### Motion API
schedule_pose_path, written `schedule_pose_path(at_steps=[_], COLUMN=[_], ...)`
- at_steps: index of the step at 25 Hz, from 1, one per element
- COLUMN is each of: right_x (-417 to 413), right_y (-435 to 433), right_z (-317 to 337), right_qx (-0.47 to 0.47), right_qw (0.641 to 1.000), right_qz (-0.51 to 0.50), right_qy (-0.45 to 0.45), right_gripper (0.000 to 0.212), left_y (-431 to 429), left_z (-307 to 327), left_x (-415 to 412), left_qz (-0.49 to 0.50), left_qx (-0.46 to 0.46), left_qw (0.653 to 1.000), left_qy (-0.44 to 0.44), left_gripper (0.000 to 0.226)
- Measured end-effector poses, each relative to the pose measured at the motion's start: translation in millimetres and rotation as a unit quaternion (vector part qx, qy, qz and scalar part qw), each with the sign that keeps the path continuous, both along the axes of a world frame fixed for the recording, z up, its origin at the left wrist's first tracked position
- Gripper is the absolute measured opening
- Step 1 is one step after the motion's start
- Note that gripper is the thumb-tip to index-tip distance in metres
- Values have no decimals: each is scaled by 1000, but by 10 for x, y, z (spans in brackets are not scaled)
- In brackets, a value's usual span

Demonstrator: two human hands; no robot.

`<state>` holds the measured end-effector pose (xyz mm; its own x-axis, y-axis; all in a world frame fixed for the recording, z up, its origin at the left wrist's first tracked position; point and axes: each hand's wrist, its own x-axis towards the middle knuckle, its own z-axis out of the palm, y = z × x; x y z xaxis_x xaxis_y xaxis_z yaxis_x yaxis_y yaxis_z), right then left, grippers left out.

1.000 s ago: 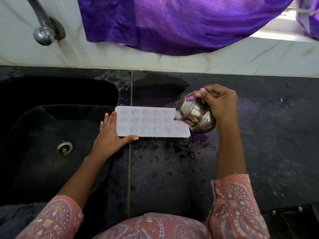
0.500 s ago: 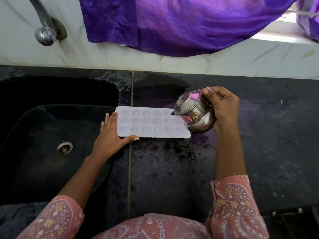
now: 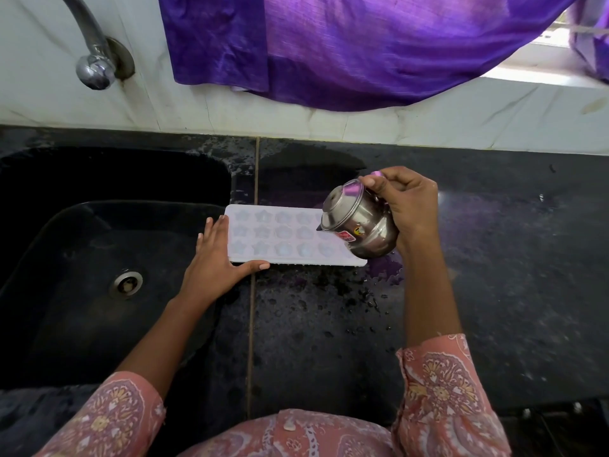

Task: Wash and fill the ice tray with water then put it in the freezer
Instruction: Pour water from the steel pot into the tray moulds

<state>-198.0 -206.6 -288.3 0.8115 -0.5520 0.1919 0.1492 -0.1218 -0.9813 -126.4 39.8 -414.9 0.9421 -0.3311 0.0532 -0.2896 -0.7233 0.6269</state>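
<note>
A pale white ice tray [image 3: 280, 235] with star and round moulds lies flat on the black counter, its left end reaching the sink's edge. My left hand [image 3: 216, 262] rests against the tray's left end, fingers straight, thumb along its near edge. My right hand [image 3: 405, 209] grips a small round steel pot [image 3: 359, 222], tipped on its side with the mouth facing left over the tray's right part. The pot hides the tray's far right moulds.
A black sink [image 3: 99, 258] with a metal drain [image 3: 127, 283] lies to the left, a steel tap [image 3: 95, 61] above it on the white wall. Purple cloth [image 3: 346, 51] hangs over the backsplash. The black counter [image 3: 510, 275] is wet near the tray.
The pot has shifted slightly left and up over the tray, staying tipped. My left hand has kept its place at the tray's left end.
</note>
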Motion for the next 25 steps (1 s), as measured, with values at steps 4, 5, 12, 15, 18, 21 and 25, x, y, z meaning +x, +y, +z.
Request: schedule_pose_path(at_steps=[4,5,12,15,18,21,25], right_x=[15,16,26,30,34,38,50], right_y=[22,23,37,38,40,46,46], right_z=[-21,-26,-26,-27,-27,-19,-15], right_qx=[-24,-29,-56,-69,-76,-88,-92], right_qw=[1000,999,998,997,997,996,995], right_qz=[10,13,18,19,18,18,20], right_qy=[7,8,14,16,16,17,16], right_gripper=[13,12,12,11,12,11,12], left_y=[4,5,4,2,1,3,2], left_z=[-7,-9,-9,-8,-4,1,7], left_x=[4,5,5,4,1,-4,-5], left_qz=[-3,-4,-4,-4,-3,-3,-3], left_qx=[-1,-3,-6,-5,-3,-4,-6], left_qw=[1000,1000,1000,1000,1000,1000,1000], left_qy=[-2,-2,-2,-1,-3,0,-3], left_gripper=[122,122,122,119,118,120,120])
